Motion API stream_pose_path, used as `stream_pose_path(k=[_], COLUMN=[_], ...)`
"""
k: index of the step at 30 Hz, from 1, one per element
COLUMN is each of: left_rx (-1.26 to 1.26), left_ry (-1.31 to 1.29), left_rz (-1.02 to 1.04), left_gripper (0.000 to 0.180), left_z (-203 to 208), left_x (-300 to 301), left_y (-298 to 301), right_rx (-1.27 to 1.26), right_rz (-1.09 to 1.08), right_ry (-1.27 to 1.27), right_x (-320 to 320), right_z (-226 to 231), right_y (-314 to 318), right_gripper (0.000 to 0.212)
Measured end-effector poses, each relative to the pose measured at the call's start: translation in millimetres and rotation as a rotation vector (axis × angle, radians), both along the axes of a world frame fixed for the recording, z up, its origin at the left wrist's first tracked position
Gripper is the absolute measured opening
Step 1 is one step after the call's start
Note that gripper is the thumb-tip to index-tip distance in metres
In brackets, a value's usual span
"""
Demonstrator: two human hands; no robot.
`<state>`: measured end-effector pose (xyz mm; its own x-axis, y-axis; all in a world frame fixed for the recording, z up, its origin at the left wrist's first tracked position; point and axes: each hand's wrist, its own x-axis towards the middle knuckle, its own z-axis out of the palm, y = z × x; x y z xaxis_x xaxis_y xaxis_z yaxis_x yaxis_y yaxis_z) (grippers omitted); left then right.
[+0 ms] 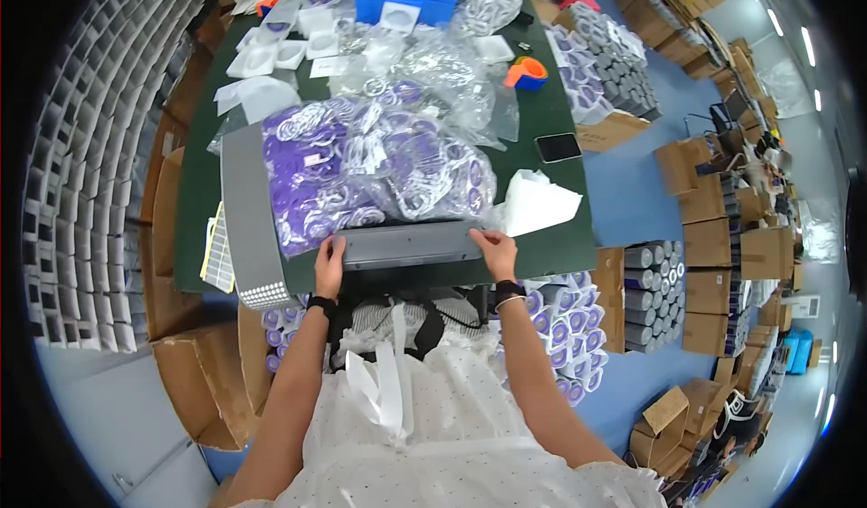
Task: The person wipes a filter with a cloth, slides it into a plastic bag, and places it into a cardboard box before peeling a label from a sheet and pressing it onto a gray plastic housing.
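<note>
A long dark grey bar-shaped piece point(411, 244) lies crosswise at the near edge of the green table point(564, 228). My left hand point(329, 269) grips its left end, and my right hand point(497, 253) pinches its right end. Just beyond the bar rests a heap of clear plastic bags point(420, 169) holding purple and white ring-shaped parts. Loose purple parts point(293, 183) spread out on the left side of that heap. Left of them stands a long grey panel point(246, 210) with a patch of white dots at its near end.
On the table's right are a phone point(558, 148), white paper point(540, 203) and an orange-and-blue tape roll point(528, 74). A blue bin point(406, 8) and white square trays point(260, 58) stand at the back. Cardboard boxes point(203, 386) and stacked wrapped cylinders point(652, 282) flank the table.
</note>
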<state>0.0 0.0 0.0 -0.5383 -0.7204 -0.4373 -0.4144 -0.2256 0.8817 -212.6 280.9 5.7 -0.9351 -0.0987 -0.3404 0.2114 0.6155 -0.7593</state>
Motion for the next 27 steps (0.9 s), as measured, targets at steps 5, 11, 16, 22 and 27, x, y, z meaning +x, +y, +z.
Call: stream_pose_path(k=[5,11,16,22,27], left_rx=[-0.130,-0.153,-0.100,-0.051,-0.022], left_ry=[-0.006,0.005,0.026,0.081,0.110], left_rz=[-0.047,-0.053,-0.051,-0.048,-0.036], left_gripper=[0.048,0.050,0.052,0.050,0.049], left_z=[-9.8,-23.1,-11.3,-15.8,-15.9], left_x=[-9.8,-3.3,-6.8,-2.9,-2.4], left_y=[8.8,-2.5,1.8,0.8,1.3], right_rx=[-0.213,-0.857,-0.945,-0.821,-0.569], right_rz=[0.001,-0.032,-0.022,-0.008,0.116], right_ry=[0.392,0.063,-0.042,-0.055,0.054], right_x=[-0.6,-0.3,-3.2,-4.5,-6.7], right_z=[25.8,42.9,30.8,29.1,22.3], right_y=[-5.8,-29.5,-36.6,-41.9,-38.0], right_gripper=[0.039,0.047,0.050,0.050,0.049])
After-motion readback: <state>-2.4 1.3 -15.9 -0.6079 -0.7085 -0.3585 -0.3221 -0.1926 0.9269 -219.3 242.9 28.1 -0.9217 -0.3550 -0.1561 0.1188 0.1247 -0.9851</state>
